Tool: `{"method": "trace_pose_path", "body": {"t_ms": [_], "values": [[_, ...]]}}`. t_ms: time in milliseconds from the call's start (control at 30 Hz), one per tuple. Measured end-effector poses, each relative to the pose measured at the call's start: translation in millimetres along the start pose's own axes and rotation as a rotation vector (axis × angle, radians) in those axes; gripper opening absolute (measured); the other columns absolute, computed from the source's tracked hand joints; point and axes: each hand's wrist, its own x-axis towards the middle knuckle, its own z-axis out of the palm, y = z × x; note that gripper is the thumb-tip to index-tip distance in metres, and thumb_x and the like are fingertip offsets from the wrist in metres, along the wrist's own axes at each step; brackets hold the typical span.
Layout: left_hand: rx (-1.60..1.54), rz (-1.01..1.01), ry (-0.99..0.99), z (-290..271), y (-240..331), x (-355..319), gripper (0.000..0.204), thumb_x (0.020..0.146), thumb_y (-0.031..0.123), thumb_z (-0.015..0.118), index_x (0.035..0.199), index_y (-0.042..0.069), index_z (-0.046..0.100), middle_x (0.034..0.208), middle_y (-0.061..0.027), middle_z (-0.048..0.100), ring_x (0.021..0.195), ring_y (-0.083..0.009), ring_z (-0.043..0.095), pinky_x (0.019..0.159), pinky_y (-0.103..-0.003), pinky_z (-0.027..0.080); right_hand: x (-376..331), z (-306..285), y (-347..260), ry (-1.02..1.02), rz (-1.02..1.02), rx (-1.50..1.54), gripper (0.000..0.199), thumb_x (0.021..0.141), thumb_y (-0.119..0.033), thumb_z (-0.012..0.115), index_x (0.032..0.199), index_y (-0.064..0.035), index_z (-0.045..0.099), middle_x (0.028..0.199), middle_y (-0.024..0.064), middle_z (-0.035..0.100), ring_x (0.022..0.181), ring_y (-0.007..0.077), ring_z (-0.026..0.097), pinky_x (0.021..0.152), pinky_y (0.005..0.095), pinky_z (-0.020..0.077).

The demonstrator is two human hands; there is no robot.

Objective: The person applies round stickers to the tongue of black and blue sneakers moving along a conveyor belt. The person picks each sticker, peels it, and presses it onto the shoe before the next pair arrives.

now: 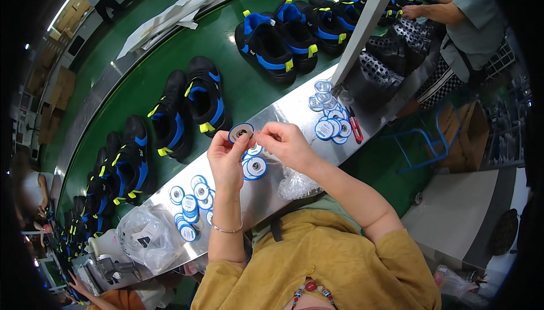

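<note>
My left hand [226,160] pinches a round blue-rimmed tag [242,132] with a dark centre between thumb and fingers, above the steel ledge. Right up against it, my right hand [286,144] has its thumb and fingertips pressed together at the tag's edge; whatever they grip is too small to make out. Just below my hands lies a small pile of the same round tags [256,167]. A larger heap of tags [190,208] is spread to the left, and another group [330,127] lies to the right, beside a red-and-black utility knife [355,125].
Black, blue and yellow-green shoes [207,97] stand in pairs on the green conveyor belt [226,77]. Crumpled clear plastic [297,185] and a clear bag [148,239] rest on the ledge. A grey post [365,29] rises at right; a co-worker [473,26] handles shoes beyond.
</note>
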Motion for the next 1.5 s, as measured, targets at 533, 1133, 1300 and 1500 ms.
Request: {"method": "trace_pose_path", "body": {"t_ms": [533, 1133, 1300, 1500], "values": [[0.043, 0.113, -0.165, 2.4, -3.2, 1.2, 0.010, 0.092, 0.003, 0.059, 0.094, -0.006, 0.064, 0.103, -0.0146, 0.067, 0.106, -0.0262, 0.063, 0.089, -0.031, 0.050, 0.8, -15.9, 1.9, -0.045, -0.052, 0.065, 0.012, 0.097, -0.013, 0.055, 0.095, -0.0007, 0.058, 0.070, 0.0009, 0.057, 0.064, 0.0068, 0.053, 0.056, 0.0243, 0.0432], [0.622, 0.426, -0.157, 38.2, -17.8, 23.9, 0.006, 0.087, 0.002, 0.066, 0.091, -0.003, 0.065, 0.087, -0.0053, 0.061, 0.077, -0.0110, 0.058, 0.069, -0.022, 0.047, 21.1, -52.5, 6.1, -0.105, -0.159, -0.053, 0.019, 0.093, -0.017, 0.061, 0.102, 0.0004, 0.060, 0.074, 0.0071, 0.060, 0.067, 0.0143, 0.056, 0.061, 0.0259, 0.0442], [0.616, 0.343, -0.224, 46.7, -18.8, 45.7, 0.009, 0.089, 0.005, 0.063, 0.092, -0.003, 0.064, 0.086, -0.0044, 0.060, 0.074, -0.0103, 0.056, 0.069, -0.022, 0.047, 28.4, -81.8, 7.6, -0.075, -0.142, -0.227, 0.014, 0.091, -0.013, 0.062, 0.097, 0.0001, 0.064, 0.080, 0.0056, 0.063, 0.071, 0.0106, 0.056, 0.064, 0.0254, 0.0455], [0.452, 0.071, -0.160, 76.4, -54.3, 111.7, 0.022, 0.094, 0.009, 0.058, 0.112, -0.003, 0.059, 0.104, -0.0063, 0.063, 0.093, -0.0114, 0.059, 0.081, -0.024, 0.048, 66.8, -121.4, 15.2, 0.387, -0.469, -0.849, 0.004, 0.087, -0.009, 0.061, 0.089, -0.0061, 0.062, 0.084, 0.0125, 0.061, 0.077, 0.0350, 0.063, 0.062, 0.0407, 0.0501]]}}
